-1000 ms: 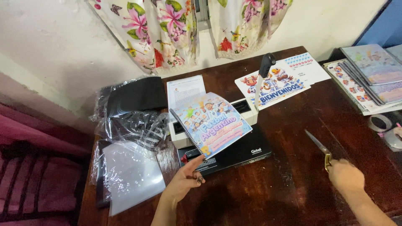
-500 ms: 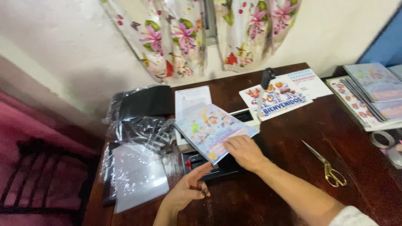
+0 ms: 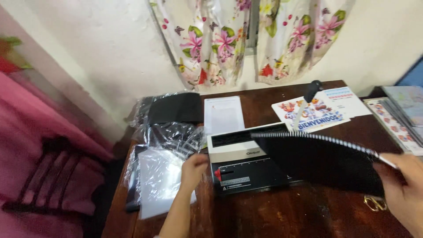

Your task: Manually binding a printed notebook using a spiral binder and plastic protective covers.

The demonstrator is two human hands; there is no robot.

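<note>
Right hand [image 3: 403, 187] pinches the lower corner of a black-backed spiral-bound booklet [image 3: 321, 161], holding it raised and tilted over the binding machine [image 3: 246, 163] at mid-tabletop. Left hand [image 3: 194, 169], fingers curled, grips the machine's left side, apparently steadying it. Clear plastic sheets [image 3: 158, 180] lie beside it, toward the left edge.

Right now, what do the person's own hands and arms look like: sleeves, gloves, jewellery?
Both bare. The left hand and forearm show no sleeve, glove, watch or ring. The right hand is cut off by the frame edge; no glove or ring on the visible part.
</note>
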